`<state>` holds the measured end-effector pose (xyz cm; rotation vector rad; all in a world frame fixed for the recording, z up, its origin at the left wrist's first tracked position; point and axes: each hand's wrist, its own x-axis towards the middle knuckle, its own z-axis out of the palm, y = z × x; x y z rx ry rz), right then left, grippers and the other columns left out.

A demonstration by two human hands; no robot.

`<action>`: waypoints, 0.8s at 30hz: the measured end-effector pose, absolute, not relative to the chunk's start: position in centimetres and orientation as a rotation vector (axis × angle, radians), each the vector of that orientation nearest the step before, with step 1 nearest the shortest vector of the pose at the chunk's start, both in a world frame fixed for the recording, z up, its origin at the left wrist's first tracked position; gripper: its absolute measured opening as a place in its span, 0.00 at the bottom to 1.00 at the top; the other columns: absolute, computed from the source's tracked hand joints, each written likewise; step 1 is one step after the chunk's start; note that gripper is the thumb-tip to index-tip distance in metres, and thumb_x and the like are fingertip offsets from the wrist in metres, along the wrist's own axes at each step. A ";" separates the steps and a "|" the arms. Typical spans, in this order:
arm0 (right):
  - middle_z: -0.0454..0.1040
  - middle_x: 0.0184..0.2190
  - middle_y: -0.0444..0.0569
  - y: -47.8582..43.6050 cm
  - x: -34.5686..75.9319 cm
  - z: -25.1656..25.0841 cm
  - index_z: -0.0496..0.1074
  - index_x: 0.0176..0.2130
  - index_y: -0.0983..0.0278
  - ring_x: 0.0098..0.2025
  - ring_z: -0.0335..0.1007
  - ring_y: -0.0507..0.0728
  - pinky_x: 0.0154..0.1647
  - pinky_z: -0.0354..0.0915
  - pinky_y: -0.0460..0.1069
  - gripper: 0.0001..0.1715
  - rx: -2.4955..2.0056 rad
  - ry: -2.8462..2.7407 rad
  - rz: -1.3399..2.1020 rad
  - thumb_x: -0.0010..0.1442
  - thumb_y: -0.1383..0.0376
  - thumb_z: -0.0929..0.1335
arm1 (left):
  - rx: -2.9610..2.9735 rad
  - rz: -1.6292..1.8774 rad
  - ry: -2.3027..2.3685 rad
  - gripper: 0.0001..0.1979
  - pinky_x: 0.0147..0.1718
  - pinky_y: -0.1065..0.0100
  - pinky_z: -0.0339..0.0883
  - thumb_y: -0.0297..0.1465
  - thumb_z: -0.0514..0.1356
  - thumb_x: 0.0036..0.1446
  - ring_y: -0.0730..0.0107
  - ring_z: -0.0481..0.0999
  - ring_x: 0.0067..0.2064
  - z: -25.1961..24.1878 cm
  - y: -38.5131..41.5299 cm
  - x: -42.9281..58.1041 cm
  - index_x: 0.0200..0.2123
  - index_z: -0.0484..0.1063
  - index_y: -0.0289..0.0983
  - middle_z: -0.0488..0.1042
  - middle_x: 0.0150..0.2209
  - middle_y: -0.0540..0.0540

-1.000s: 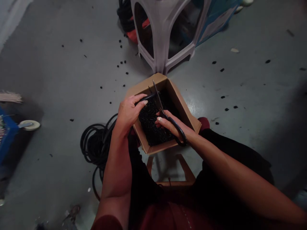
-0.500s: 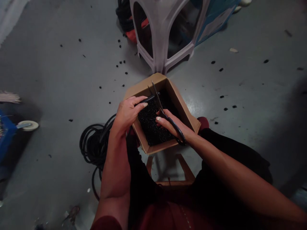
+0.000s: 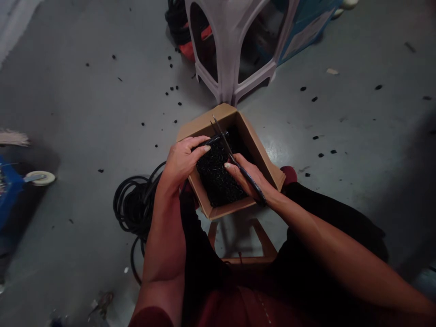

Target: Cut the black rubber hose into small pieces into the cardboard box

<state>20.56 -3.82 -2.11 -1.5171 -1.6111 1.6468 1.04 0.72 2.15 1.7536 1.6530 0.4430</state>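
My left hand (image 3: 182,163) grips a length of black ribbed tubing (image 3: 211,141), which runs from its fingers across the top of a cardboard box (image 3: 254,141). My right hand (image 3: 247,177) is shut around the dark handles of a pair of scissors (image 3: 226,147), whose long blades cross the tubing near the left fingertips. Many short black tube pieces (image 3: 218,177) fill the box, and both hands are just above them. The box's lower part is partly hidden by my hands.
The box rests on a low brown stool (image 3: 262,245) between my knees. A coil of black tubing (image 3: 132,204) lies on the grey floor to the left. Black offcuts are scattered across the floor. A white plastic stool (image 3: 228,45) stands ahead, and a blue crate (image 3: 10,190) sits at left.
The scissor blades have closed toward each other on the tubing, and my right hand's fingers have drawn in around the handles. My left hand has barely moved.
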 end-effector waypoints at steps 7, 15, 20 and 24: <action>0.67 0.27 0.46 -3.7 20.6 -1.8 0.64 0.41 0.62 0.28 0.62 0.55 0.30 0.56 0.49 0.19 -1.561 -1.719 1.523 0.62 0.49 0.59 | 1.717 0.397 1.658 0.19 0.46 0.65 0.68 0.40 0.52 0.61 0.66 0.76 0.41 2.4 0.6 1.3 0.45 0.77 0.37 0.79 0.39 0.45; 0.68 0.26 0.46 -3.7 20.5 -2.1 0.64 0.39 0.61 0.27 0.62 0.55 0.29 0.55 0.49 0.19 -1.579 -1.767 1.475 0.62 0.49 0.60 | 1.760 0.309 1.650 0.18 0.42 0.67 0.68 0.39 0.51 0.62 0.68 0.75 0.37 2.3 0.8 1.0 0.44 0.77 0.36 0.79 0.37 0.45; 0.69 0.25 0.45 -3.8 20.4 -2.0 0.65 0.37 0.60 0.27 0.64 0.55 0.29 0.55 0.49 0.19 -1.630 -1.741 1.464 0.61 0.48 0.60 | 1.779 0.280 1.659 0.17 0.43 0.66 0.68 0.38 0.51 0.61 0.67 0.75 0.38 2.3 0.9 0.9 0.43 0.76 0.37 0.79 0.37 0.46; 0.70 0.26 0.45 -3.7 20.5 -2.1 0.65 0.37 0.59 0.29 0.66 0.57 0.30 0.56 0.49 0.18 -1.663 -1.691 1.507 0.60 0.48 0.62 | 1.759 0.288 1.667 0.17 0.43 0.67 0.68 0.39 0.52 0.61 0.67 0.75 0.38 2.2 0.9 0.9 0.43 0.77 0.37 0.79 0.38 0.46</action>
